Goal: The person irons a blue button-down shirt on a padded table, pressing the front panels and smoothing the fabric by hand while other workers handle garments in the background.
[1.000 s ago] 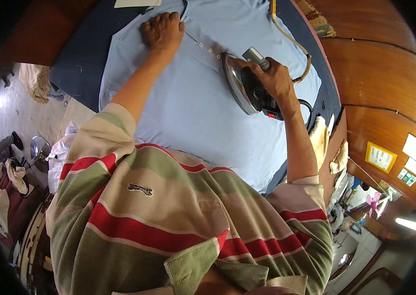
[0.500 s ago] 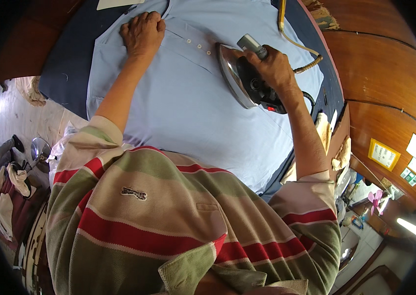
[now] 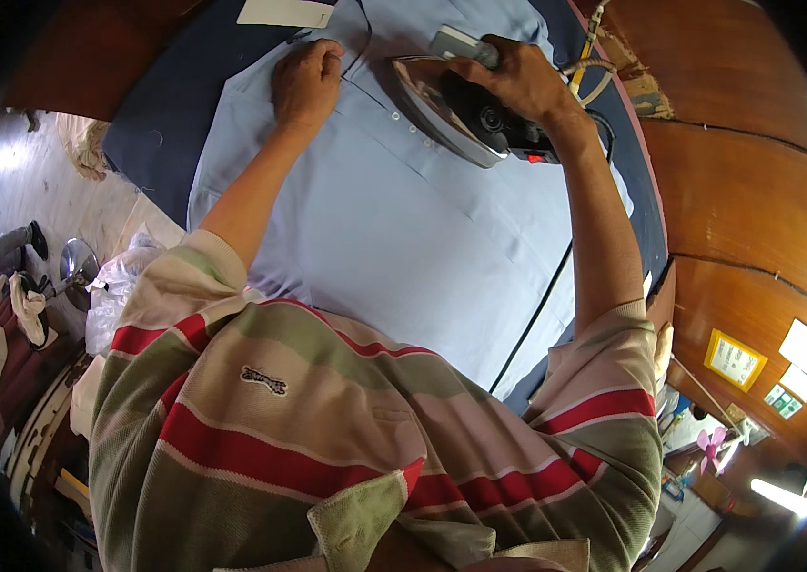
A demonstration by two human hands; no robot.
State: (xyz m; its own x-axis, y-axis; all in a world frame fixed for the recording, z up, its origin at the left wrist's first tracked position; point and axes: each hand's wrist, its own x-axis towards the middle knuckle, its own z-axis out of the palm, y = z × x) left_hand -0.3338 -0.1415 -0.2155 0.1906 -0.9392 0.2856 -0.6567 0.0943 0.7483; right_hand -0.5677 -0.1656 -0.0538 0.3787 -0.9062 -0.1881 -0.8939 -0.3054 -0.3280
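Observation:
A light blue button-up shirt (image 3: 394, 248) lies spread on a dark blue ironing cloth (image 3: 151, 133). My right hand (image 3: 523, 86) is closed round the handle of a clothes iron (image 3: 465, 114), dark-bodied with a shiny metal soleplate edge and a small red switch. The iron rests on the shirt beside the row of white buttons (image 3: 413, 129), its pointed end toward the collar area. To its left, my left hand (image 3: 308, 86) presses on the shirt near the placket, fingers curled together and seeming to pinch the cloth; the fingertips are partly hidden.
A beaded cord (image 3: 589, 65) runs from beyond the iron near the wooden wall panel (image 3: 746, 181) on the right. A pale card (image 3: 284, 12) lies at the far edge. A thin black line (image 3: 532, 315) crosses the shirt's near right. Plastic bags (image 3: 118, 296) sit at left.
The iron has moved farther away along the shirt, past the buttons toward the collar area, in my right hand. My left hand stays near the placket, its fingers more curled.

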